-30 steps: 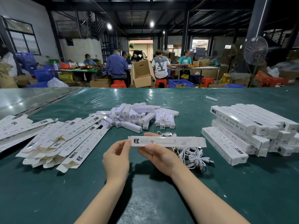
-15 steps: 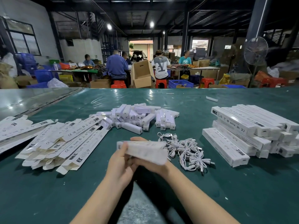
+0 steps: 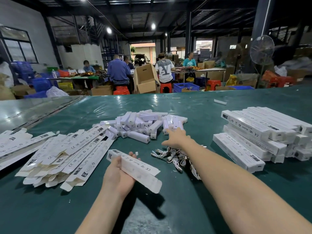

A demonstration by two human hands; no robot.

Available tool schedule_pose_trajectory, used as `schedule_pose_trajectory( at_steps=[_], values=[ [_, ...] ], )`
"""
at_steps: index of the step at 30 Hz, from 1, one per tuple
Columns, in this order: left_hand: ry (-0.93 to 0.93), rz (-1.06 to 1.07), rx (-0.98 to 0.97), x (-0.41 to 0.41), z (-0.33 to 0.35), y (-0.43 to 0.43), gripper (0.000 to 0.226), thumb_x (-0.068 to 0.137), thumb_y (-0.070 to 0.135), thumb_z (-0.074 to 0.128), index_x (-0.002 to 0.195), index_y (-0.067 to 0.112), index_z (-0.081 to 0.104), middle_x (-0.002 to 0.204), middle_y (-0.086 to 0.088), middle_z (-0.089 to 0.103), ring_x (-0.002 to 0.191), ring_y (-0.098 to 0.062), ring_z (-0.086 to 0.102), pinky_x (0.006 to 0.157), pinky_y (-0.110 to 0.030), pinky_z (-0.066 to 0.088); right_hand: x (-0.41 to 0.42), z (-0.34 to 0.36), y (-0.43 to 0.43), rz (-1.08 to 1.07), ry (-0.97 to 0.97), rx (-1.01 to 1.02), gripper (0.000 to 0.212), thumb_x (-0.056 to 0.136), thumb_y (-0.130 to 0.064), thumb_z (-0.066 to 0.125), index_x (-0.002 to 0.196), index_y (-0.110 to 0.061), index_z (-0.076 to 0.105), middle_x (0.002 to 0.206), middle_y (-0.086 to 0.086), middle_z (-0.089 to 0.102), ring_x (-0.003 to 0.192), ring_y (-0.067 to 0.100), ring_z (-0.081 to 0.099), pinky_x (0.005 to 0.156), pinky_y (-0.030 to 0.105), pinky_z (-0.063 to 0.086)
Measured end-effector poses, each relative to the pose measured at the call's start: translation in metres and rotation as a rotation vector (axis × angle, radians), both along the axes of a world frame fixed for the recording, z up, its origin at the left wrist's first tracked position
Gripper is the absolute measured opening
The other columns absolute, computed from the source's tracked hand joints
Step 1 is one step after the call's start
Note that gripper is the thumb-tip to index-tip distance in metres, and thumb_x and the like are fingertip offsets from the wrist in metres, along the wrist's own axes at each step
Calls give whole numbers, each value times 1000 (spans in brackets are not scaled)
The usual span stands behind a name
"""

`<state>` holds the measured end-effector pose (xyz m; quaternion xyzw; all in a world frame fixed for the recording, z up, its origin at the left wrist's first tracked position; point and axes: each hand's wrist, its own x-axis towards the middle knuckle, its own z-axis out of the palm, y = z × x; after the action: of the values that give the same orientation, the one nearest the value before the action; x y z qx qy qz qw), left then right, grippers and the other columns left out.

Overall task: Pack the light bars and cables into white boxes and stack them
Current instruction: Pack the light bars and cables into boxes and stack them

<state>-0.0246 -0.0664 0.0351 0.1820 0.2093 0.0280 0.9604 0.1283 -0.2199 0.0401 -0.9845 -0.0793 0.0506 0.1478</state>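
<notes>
One white box (image 3: 135, 167) slantwise in left hand (image 3: 118, 176), fingers curled round it, above green table (image 3: 50, 208). Right hand (image 3: 175, 137) outstretched, fingers straight, at near edge of light bars (image 3: 140, 122) pile. Cables (image 3: 176, 162) under right forearm; packed boxes (image 3: 253, 132) stacked at right.

My left hand (image 3: 118, 178) gripping a white box (image 3: 140, 168), my right hand (image 3: 175, 137) stretched out, fingertips at the light bars (image 3: 140, 122), cables (image 3: 175, 158) under my wrist.
</notes>
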Motion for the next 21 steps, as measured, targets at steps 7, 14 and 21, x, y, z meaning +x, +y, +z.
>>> schedule_pose_trajectory(
  at_steps=[7, 14, 21],
  values=[
    [-114, -31, -120, 0, -3, -3, 22, 98, 10, 35, 108, -2, 51, 94, -17, 59, 94, -33, 54, 87, -51, 38, 5, -8, 8, -57, 23, -103, 64, 89, -60, 35, 146, -36, 17, 155, 7, 10, 140, 34, 10, 107, 53, 19],
    [-170, -17, -92, 7, -7, 2, 20, 93, 8, 47, 83, -6, 57, 85, -22, 66, 92, -40, 57, 84, -57, 43, -11, -5, 10, -177, -332, 256, 26, 89, -22, 51, 112, -11, 59, 119, 12, 52, 105, 34, 53, 78, 33, 42],
    [-189, 132, -5, 8, -4, 1, 8, 87, 6, 57, 80, 5, 58, 61, -7, 69, 61, -16, 67, 51, -22, 56, -51, -2, 4, -396, -439, 1345, 23, 85, 1, 45, 94, -17, 56, 88, 6, 54, 57, 11, 45, 49, 22, 38]
  ],
)
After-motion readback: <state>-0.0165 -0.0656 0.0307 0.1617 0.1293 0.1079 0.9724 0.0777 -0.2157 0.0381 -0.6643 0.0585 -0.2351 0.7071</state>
